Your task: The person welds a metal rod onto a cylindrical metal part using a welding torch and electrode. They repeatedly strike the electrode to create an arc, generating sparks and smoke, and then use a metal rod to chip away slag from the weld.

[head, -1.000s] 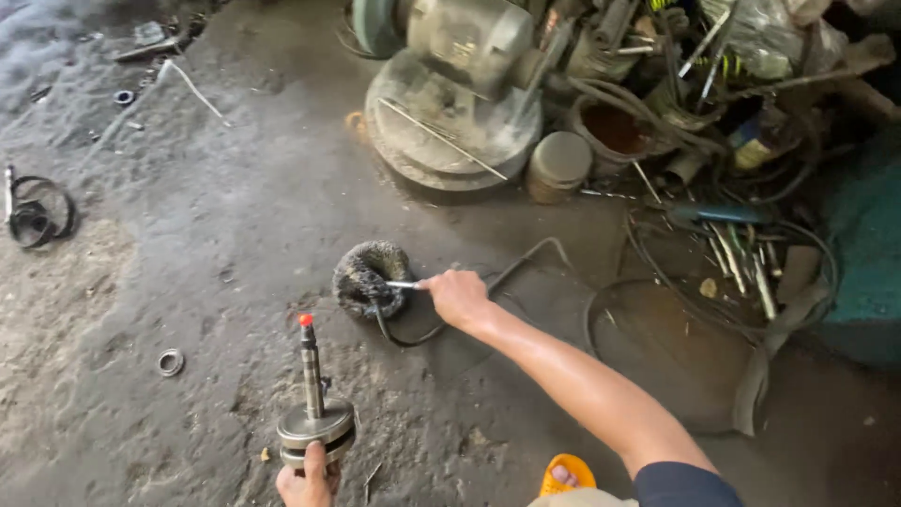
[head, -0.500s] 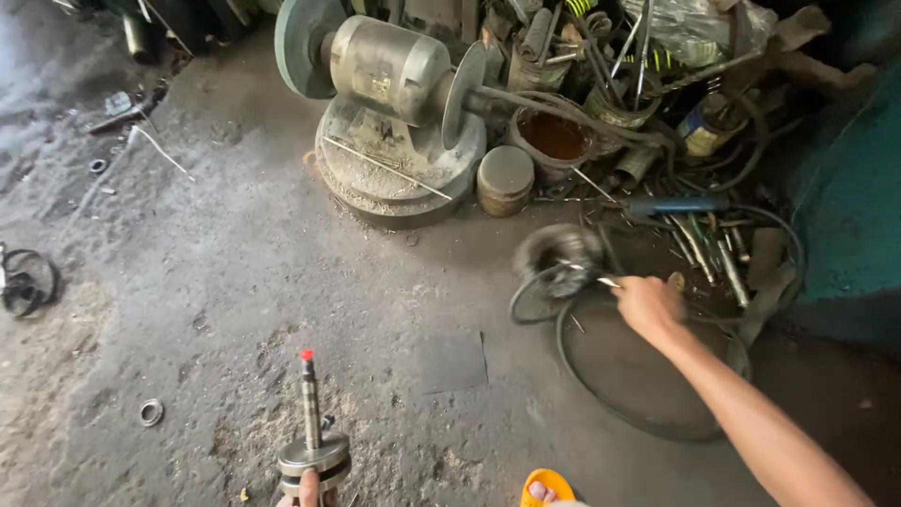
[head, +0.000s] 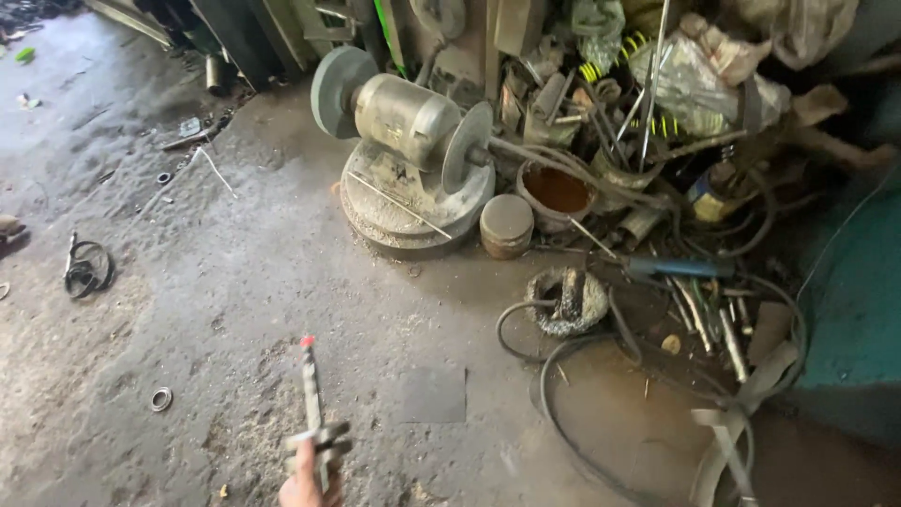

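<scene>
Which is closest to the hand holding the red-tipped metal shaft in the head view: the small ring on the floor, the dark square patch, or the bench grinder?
From the left hand:
1. Dark square patch, just to its right.
2. Small ring, off to its left.
3. Bench grinder, far ahead.

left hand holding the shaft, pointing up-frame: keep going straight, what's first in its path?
Mostly bare concrete floor ahead of the left hand and its red-tipped shaft. Farther along that line sits the bench grinder on its round base; depth is hard to judge.
</scene>
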